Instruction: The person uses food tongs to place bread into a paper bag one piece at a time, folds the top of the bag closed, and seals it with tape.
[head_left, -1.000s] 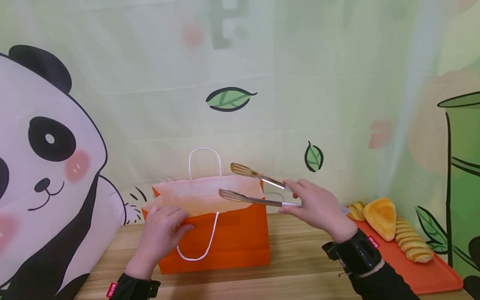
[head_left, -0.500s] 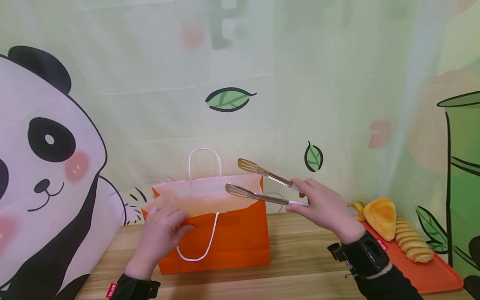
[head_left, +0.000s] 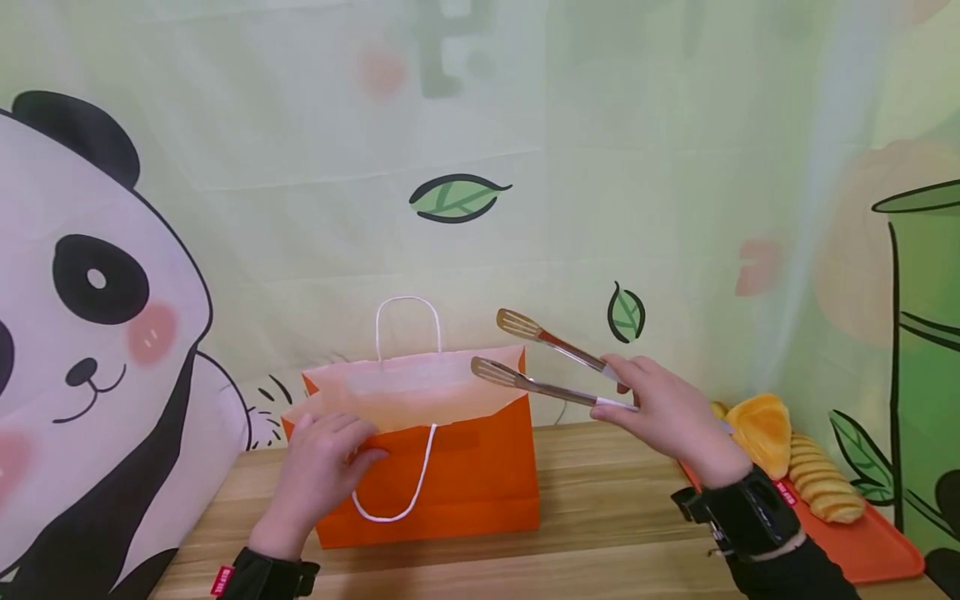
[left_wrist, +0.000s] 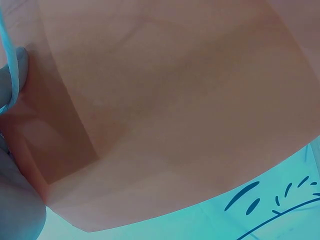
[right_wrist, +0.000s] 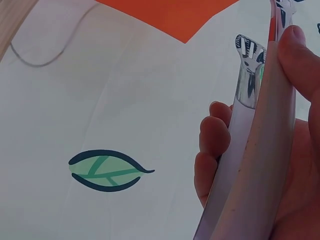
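Landmark: the orange paper bag (head_left: 465,483), upright on the wooden table (head_left: 600,508), mouth upward and spread.

Your left hand (head_left: 326,458) pinches the near rim at the bag's left end, fingers curled at the edge. Likely reason: light paper shifts easily, so this grip steadies the bag and holds its near side clear of the far one. The left wrist view looks into the pale interior; you cannot tell from it what lies at the bottom.

Your right hand (head_left: 667,412), well apart from the left, is clamped on the tongs (head_left: 555,391) to the right of the bag. Their two slotted tips point towards the bag's mouth and stand apart, with nothing between them; whether they are over the mouth or in front of it, you cannot tell. The loose spacing suggests little squeeze on the arms.

The front cord handle (head_left: 388,521) hangs down the bag's near face, away from the mouth; the rear handle (head_left: 407,297) stands up behind it.

Farther right of the bag: red tray (head_left: 885,554) bearing a triangular bun (head_left: 763,433) and a ridged roll (head_left: 825,482), partly behind your right arm.
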